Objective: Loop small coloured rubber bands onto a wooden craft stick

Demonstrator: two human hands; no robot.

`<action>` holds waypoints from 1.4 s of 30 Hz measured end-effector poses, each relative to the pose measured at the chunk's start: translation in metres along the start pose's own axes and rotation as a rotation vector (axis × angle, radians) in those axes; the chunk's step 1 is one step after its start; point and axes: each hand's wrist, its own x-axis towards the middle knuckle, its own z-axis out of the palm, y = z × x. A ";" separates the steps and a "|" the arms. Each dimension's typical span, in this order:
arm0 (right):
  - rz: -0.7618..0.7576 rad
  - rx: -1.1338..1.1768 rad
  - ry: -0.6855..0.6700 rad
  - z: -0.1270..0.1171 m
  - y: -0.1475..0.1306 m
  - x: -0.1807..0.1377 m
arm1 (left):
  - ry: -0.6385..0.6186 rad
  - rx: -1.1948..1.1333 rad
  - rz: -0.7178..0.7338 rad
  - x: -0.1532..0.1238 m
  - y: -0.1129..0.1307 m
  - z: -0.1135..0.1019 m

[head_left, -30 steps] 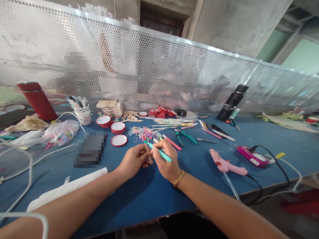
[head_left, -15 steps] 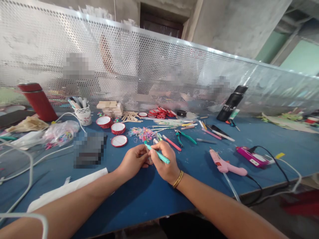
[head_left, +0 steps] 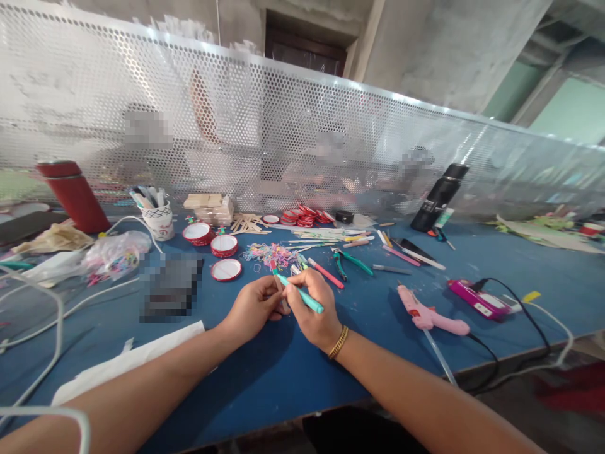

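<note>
My left hand [head_left: 258,304] pinches a thin wooden craft stick [head_left: 284,304] with a red upper end, which stands tilted between both hands. My right hand [head_left: 316,309] holds a teal marker pen [head_left: 308,299] like a writing tool, its tip against or very close to the stick near the red end. Just beyond the hands lies a loose heap of colourful small bands [head_left: 269,253]. A red marker [head_left: 326,273] and green-handled pliers [head_left: 354,261] rest to the right of that heap. Several red-rimmed round lids [head_left: 226,270] are at the left.
A pink glue gun [head_left: 432,315] with a cord lies on the right, near a magenta power box [head_left: 479,298]. A phone [head_left: 172,287], white paper [head_left: 132,362] and white cables are on the left. A perforated metal screen [head_left: 293,132] stands behind the blue table [head_left: 265,391].
Both hands stay nearly in place, with the craft stick and the teal marker held as before. The view has shifted only slightly.
</note>
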 end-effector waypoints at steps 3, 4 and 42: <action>-0.014 -0.008 -0.015 0.000 -0.001 0.000 | 0.009 0.012 0.005 0.000 0.000 0.000; -0.015 -0.010 -0.019 0.000 -0.001 0.000 | 0.014 0.016 0.007 0.000 0.000 -0.001; 0.005 -0.034 0.046 0.001 0.003 0.001 | 0.011 0.047 -0.009 -0.001 0.005 0.001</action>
